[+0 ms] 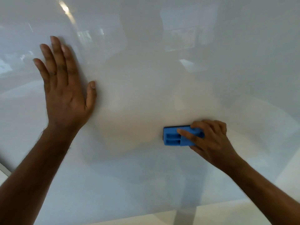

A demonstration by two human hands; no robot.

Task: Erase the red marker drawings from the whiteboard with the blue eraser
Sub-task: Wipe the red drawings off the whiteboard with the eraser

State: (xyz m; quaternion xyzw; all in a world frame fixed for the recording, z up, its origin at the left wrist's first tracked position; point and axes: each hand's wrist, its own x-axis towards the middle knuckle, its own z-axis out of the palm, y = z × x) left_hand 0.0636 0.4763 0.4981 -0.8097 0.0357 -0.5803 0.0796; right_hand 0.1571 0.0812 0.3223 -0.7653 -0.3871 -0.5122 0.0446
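The glossy whiteboard (146, 46) fills nearly the whole view. No red marker lines show on it; only a faint pale smear spreads across its middle. My left hand (65, 88) lies flat on the board at the left, fingers spread and pointing up. At the lower right my right hand (209, 138) grips the blue eraser (173, 137) from its right end, index finger stretched along its top. The eraser lies lengthwise, pressed against the board.
The board's lower edge (211, 207) runs across the bottom, with a pale surface below it. A grey frame strip (4, 168) shows at the lower left. Room reflections and a light glare (65, 8) sit in the board's upper part.
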